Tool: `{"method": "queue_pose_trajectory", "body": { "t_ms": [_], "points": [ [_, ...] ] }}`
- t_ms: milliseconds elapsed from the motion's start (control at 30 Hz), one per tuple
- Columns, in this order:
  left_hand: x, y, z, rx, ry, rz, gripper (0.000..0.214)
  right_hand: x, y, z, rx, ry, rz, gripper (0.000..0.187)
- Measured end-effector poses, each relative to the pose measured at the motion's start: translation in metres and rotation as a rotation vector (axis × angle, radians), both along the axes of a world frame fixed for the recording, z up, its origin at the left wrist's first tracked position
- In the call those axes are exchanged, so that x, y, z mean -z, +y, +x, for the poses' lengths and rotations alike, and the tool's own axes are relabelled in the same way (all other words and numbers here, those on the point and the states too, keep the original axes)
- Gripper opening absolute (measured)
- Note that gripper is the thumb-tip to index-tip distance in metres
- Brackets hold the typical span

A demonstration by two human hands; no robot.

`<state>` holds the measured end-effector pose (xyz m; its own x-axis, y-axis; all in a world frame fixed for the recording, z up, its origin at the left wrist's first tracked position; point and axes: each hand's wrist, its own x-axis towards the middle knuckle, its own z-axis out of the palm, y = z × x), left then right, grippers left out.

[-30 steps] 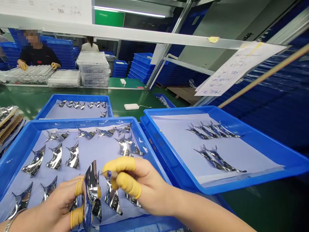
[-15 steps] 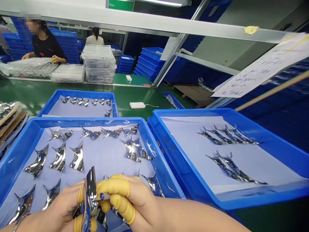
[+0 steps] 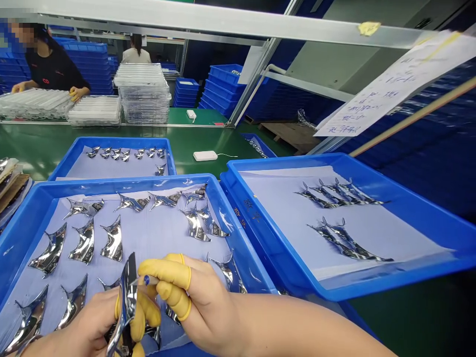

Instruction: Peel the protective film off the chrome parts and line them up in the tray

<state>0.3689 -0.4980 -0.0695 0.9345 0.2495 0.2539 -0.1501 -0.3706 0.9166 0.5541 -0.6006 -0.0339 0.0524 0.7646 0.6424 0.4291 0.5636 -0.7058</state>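
My left hand (image 3: 87,325), with yellow finger cots, grips a shiny chrome fin-shaped part (image 3: 124,297) upright at the bottom left. My right hand (image 3: 193,302), also in yellow cots, pinches a small blue-tipped tool (image 3: 148,280) whose tip touches that part. Both hands hover over the near blue tray (image 3: 230,233), which has a pale liner and several more chrome parts (image 3: 111,240) spread on it.
A second blue tray (image 3: 409,198) to the right holds two groups of chrome parts (image 3: 345,243). A third tray (image 3: 111,144) lies behind on the green bench. Stacks of clear trays (image 3: 143,99) and a person in black (image 3: 52,69) are at the far side. A paper sheet (image 3: 386,89) hangs overhead at right.
The view shifted slightly. My hands drew together and lower in the picture; the tool tip now touches the chrome part held in my left hand.
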Motion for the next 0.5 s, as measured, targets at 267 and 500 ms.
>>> {"method": "queue_pose_trajectory", "body": {
  "t_ms": [267, 500],
  "points": [
    [-0.014, 0.003, -0.003, 0.007, 0.141, -0.212, 0.023, -0.007, -0.004, 0.000, -0.137, -0.001, -0.028, 0.027],
    [-0.017, 0.005, -0.006, 0.078, 0.177, -0.403, 0.044, 0.000, -0.001, 0.001, -0.038, 0.011, -0.019, 0.028]
  ]
}}
